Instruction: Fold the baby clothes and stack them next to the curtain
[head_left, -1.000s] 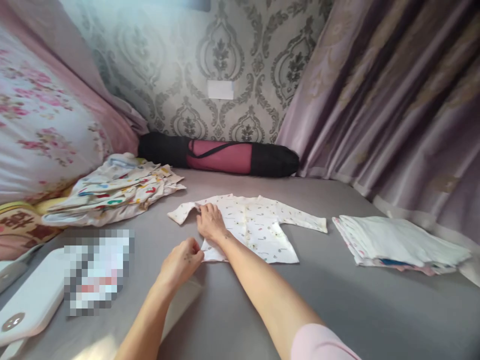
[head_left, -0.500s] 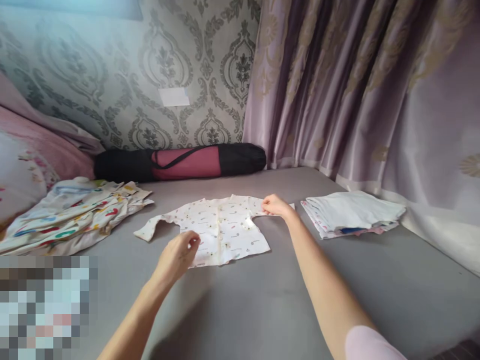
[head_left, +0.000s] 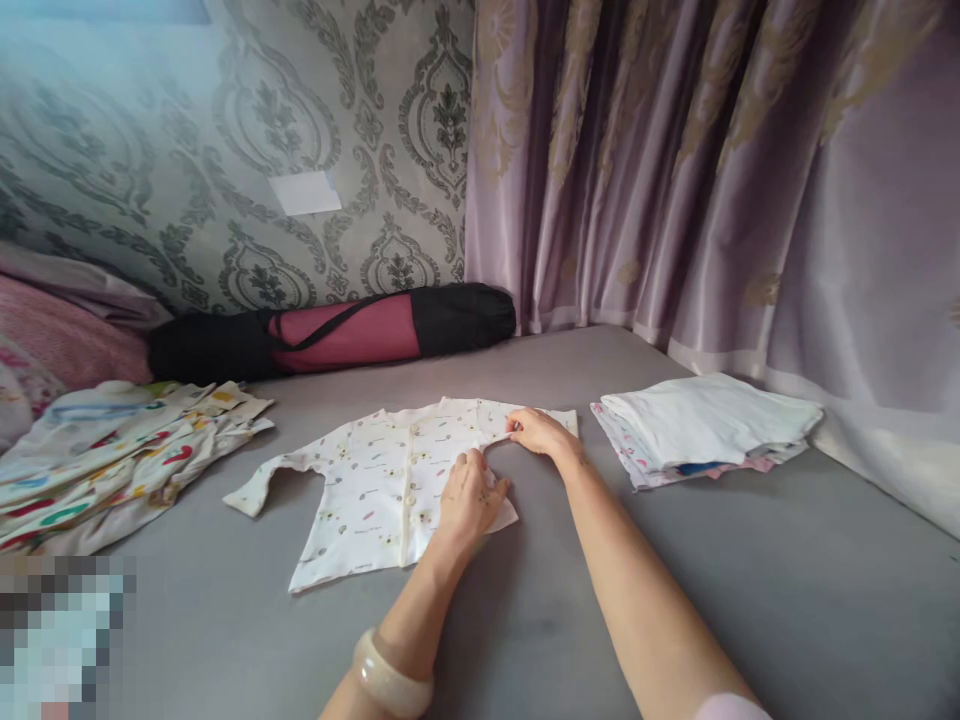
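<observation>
A small white baby shirt (head_left: pixel 360 490) with a scattered print and a buttoned front lies spread on the grey surface. Its left sleeve is bent downward, while the right one stretches out to the side. My right hand (head_left: pixel 541 434) pinches the lower edge of the right sleeve near the underarm. On the right front panel rests my left hand (head_left: pixel 471 500), fingers pointing forward and thumb apart, covering part of the cloth. A pale bangle (head_left: pixel 391 676) circles my left wrist.
A stack of folded clothes (head_left: pixel 712 422) lies at the right. Loose printed clothes (head_left: pixel 127 460) are heaped at the left. Along the patterned wall rests a black and maroon long bag (head_left: pixel 345 332). Purple curtains (head_left: pixel 637 170) hang behind the stack.
My left hand has moved right, from beside the shirt's left side onto its right panel. My right hand has shifted slightly inward along the sleeve. The camera view has turned a little right.
</observation>
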